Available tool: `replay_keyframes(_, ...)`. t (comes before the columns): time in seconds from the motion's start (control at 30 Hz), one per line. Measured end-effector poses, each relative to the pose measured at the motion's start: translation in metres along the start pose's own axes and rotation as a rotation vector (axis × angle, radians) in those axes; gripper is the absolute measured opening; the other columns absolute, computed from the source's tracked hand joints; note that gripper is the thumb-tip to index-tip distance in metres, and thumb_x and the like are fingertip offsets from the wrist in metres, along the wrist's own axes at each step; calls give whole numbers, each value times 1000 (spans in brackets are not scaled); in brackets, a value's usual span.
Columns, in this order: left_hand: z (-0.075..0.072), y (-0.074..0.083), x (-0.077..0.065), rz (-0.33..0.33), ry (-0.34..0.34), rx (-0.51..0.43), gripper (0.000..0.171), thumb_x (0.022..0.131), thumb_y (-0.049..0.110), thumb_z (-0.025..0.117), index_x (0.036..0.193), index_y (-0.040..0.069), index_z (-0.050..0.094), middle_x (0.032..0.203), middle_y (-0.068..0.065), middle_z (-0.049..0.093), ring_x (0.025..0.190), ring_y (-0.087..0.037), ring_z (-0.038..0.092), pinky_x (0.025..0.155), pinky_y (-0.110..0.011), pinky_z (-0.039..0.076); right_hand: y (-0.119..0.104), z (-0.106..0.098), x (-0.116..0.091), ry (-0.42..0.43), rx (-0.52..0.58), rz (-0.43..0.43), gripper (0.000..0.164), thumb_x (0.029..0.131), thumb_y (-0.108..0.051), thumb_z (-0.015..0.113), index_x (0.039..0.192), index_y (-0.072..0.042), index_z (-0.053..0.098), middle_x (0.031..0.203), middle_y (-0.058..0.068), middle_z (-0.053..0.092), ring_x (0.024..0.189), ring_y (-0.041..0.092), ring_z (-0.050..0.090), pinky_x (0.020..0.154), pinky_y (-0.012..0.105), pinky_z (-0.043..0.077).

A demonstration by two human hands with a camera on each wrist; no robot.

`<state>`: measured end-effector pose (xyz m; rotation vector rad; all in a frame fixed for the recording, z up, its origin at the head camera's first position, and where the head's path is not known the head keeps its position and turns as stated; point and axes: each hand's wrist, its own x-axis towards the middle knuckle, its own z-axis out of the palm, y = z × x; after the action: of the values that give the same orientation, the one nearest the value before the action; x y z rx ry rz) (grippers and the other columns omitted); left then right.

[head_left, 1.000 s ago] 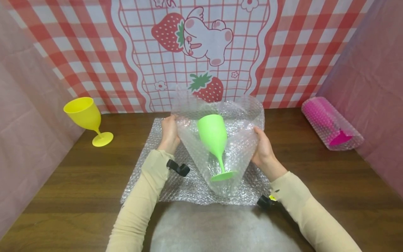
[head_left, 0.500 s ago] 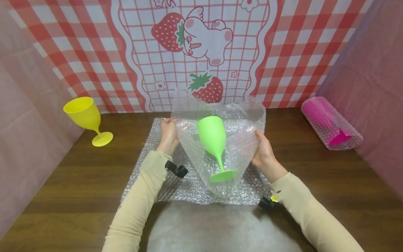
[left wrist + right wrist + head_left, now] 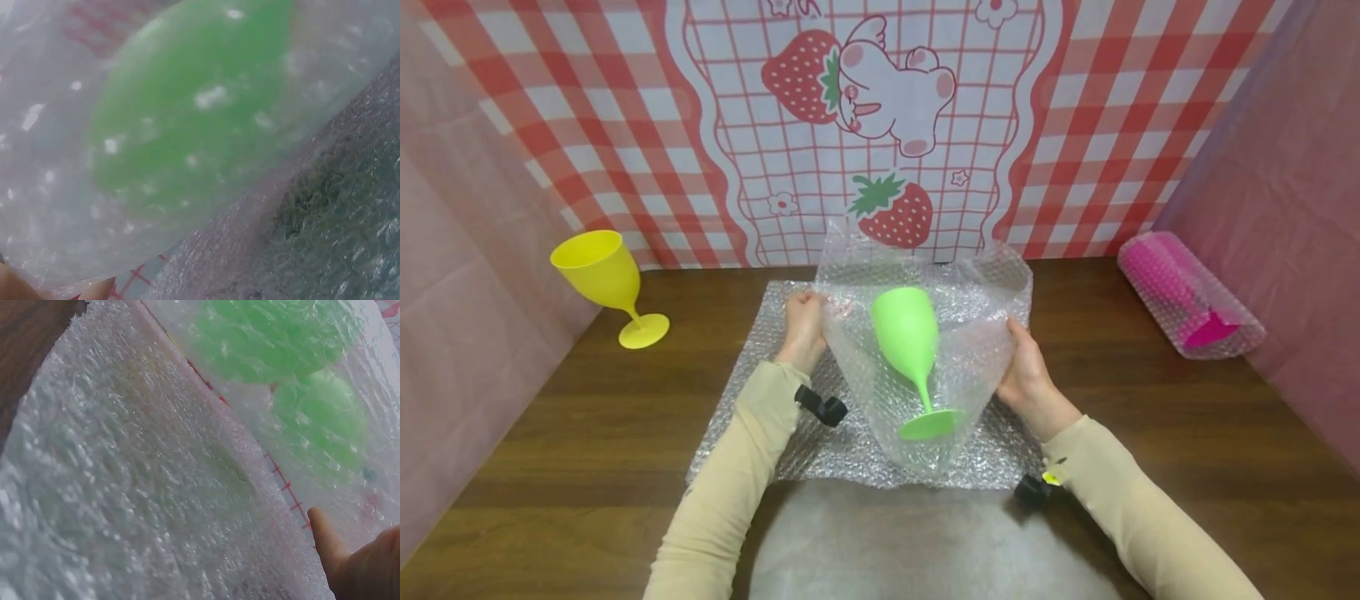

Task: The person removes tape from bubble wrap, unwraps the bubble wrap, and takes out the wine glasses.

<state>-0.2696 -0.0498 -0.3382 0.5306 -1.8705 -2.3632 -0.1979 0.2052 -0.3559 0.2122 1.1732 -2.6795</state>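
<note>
A light green goblet (image 3: 906,329) lies in a raised, sagging sheet of bubble wrap (image 3: 977,362), its bowl away from me and its foot nearest. My left hand (image 3: 805,327) pinches the sheet's left edge, while my right hand (image 3: 1030,379) grips the right edge. In the left wrist view the goblet's bowl (image 3: 194,94) shows blurred through the wrap, with only fingertips at the lower left corner. The right wrist view shows part of my right hand (image 3: 356,569) beside the wrap; its other fingers are hidden. Beneath, more bubble wrap (image 3: 737,425) lies flat.
On the left of the brown wooden table (image 3: 550,433) stands a yellow goblet (image 3: 598,275). At the right lies a magenta goblet (image 3: 1172,283) rolled in bubble wrap. A red-and-white checked cloth (image 3: 1112,125) hangs behind, with pink cloth at both sides.
The green goblet and the wrap holding it have sunk slightly toward me. Both hands have come down a little with the edges, keeping their hold.
</note>
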Motion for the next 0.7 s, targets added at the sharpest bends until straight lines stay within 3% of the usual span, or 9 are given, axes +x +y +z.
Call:
replay_keyframes(0.1,-5,-13,13,-5,-38,-33,8,86,-5,42,92,-2,46,94,-8,47,75,-14,51,63,-22,49,2,-1,2,-7,20,1,33,99,-34,20,97,-14,46,82,-2,61,76,10,58,71,24,47)
replay_keyframes(0.17,-8,-38,44,54,-41,-60,12,81,-4,47,93,-2,46,94,-8,47,75,-15,51,63,-23,49,3,-1,3,-5,19,3,33,99,-34,19,99,-15,45,82,-2,61,76,9,58,71,23,47)
replay_keyframes(0.27,-9,-54,66,73,-23,-38,17,78,-4,50,95,-2,45,94,-8,46,76,-16,52,63,-25,50,5,-1,3,7,9,9,31,99,-35,19,102,-16,43,83,-4,61,78,8,57,73,22,46)
replay_keyframes(0.33,-8,-54,66,78,0,2,18,78,-3,51,94,-1,43,94,-7,44,75,-15,50,63,-24,49,5,-2,4,12,-3,12,30,99,-36,18,104,-16,41,84,-5,60,79,8,57,74,22,46)
replay_keyframes(0.4,-6,-30,35,8,-6,46,15,82,-3,49,96,-2,44,94,-7,44,74,-15,51,64,-24,51,6,-3,4,14,-10,16,30,99,-37,18,105,-17,40,84,-5,60,80,8,57,75,22,46)
replay_keyframes(0.5,-5,-8,4,-11,-29,48,6,84,-4,47,87,1,45,86,-4,43,65,-11,48,57,-19,48,7,-4,6,25,-13,22,32,99,-37,19,102,-17,44,83,-5,61,79,8,58,75,23,46)
replay_keyframes(0.53,-5,-8,4,-6,-35,36,7,83,-4,49,86,1,45,84,-4,44,65,-11,49,56,-20,48,8,-5,6,33,-15,22,34,99,-38,20,99,-17,46,82,-4,62,78,8,59,74,23,46)
replay_keyframes(0.57,-6,-19,19,7,-23,32,8,81,-3,51,86,2,45,84,-5,45,66,-12,49,57,-21,48,8,-6,7,36,-11,20,35,99,-38,20,97,-16,48,81,-3,63,77,9,59,74,24,47)
replay_keyframes(0.7,-10,-46,52,58,-26,-16,20,75,-2,57,93,-1,47,90,-9,49,74,-17,52,63,-27,51,9,-9,9,45,5,15,38,98,-38,22,92,-16,52,78,-1,64,73,11,61,70,25,49)
